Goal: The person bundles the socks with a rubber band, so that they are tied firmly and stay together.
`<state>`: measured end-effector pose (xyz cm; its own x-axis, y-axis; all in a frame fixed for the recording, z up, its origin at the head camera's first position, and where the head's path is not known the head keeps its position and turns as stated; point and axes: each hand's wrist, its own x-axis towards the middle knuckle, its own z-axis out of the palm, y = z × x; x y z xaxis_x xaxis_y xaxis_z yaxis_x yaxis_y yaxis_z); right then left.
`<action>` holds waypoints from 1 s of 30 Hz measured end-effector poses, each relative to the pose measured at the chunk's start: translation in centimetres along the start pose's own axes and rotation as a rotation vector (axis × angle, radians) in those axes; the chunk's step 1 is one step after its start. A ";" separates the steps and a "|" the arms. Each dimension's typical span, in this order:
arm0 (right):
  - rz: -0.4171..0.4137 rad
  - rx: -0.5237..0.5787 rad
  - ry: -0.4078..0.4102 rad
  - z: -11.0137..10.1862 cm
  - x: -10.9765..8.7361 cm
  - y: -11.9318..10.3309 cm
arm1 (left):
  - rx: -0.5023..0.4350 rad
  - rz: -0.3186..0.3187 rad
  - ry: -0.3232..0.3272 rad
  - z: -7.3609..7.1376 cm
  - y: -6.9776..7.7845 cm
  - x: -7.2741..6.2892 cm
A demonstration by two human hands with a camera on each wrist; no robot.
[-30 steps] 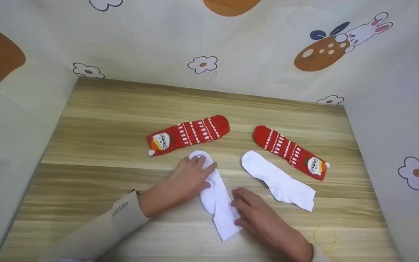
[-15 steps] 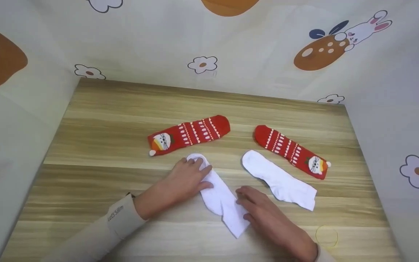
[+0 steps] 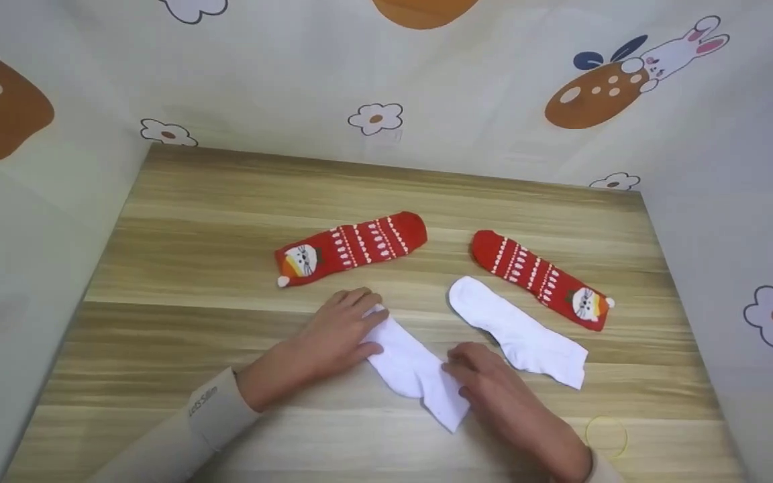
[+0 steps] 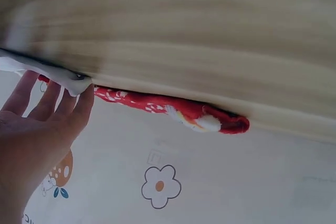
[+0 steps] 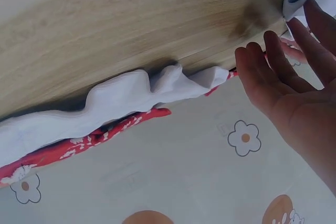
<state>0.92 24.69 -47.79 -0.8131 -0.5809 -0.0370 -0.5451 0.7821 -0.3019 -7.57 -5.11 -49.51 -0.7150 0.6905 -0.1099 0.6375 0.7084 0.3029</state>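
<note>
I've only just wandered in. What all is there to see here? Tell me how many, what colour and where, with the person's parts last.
White socks: 2, white, one between the hands, one to its right
Red socks: 2, red with white patterns, behind the white socks
Ring: 1, yellow, table's front right
Table: 1, wood-toned, beneath the socks
Walls: 3, pale, left, back and right
Prints: several, white flowers, orange shapes, a rabbit, on the walls
Sleeves: 2, beige, at the wrists
Left hand: 1, at one white sock's toe
Right hand: 1, at its cuff

On the beige cuff [image 3: 222, 409] of my left sleeve [image 3: 165, 439] I read one small, dark, slanting line of lettering [image 3: 202, 400]: "LetsSlim".
</note>
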 end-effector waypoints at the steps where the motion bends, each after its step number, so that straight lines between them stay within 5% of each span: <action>1: 0.005 0.001 0.006 0.0 0.0 0.0 | -0.026 -0.006 -0.005 0.0 -0.1 -0.1; 6: 0.003 -0.054 0.048 0.0 -0.1 0.1 | -0.079 -0.034 -0.011 0.1 -0.4 -0.3; 19: 0.069 -0.054 0.071 0.5 -0.1 -0.1 | 0.060 -0.081 -0.011 0.3 0.6 -0.7; 30: 0.092 -0.035 0.058 0.5 0.1 0.2 | 0.058 -0.054 -0.010 -0.6 0.6 -1.8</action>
<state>0.90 24.66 -48.35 -0.8699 -0.4932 -0.0071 -0.4737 0.8393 -0.2666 -6.09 -6.04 -48.62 -0.7460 0.6524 -0.1338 0.6141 0.7516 0.2406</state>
